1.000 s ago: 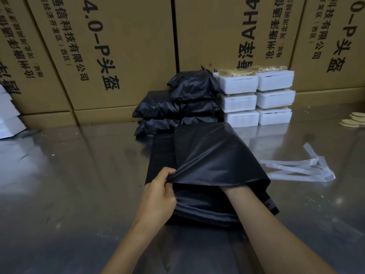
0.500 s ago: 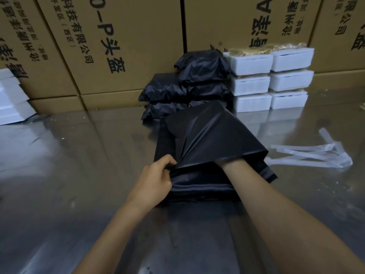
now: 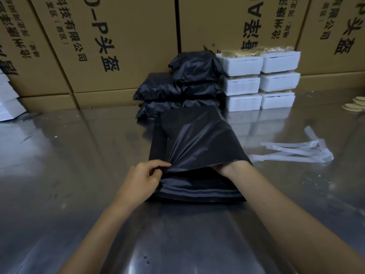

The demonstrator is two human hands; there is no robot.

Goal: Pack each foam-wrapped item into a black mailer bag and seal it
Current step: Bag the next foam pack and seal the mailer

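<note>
1. Since the earlier frame the two hands keep their hold on the top mailer bag [image 3: 199, 143], and its lifted sheet is still raised; only the view sits a little differently.
2. The left hand [image 3: 145, 177] pinches the near edge of this bag's upper sheet. The right hand [image 3: 227, 168] is inside the mouth, so I cannot tell how its fingers lie.
3. The bag lies on a flat stack of empty bags [image 3: 197, 194] on the steel table [image 3: 59, 175].
4. To do this step well, I think the mouth must open wide before an item goes in.
5. Right of the bag lie peeled white strips [image 3: 292, 152].
6. Behind it stand the sealed black parcels [image 3: 183, 84], and right of those the foam-wrapped items [image 3: 258, 76].
</note>
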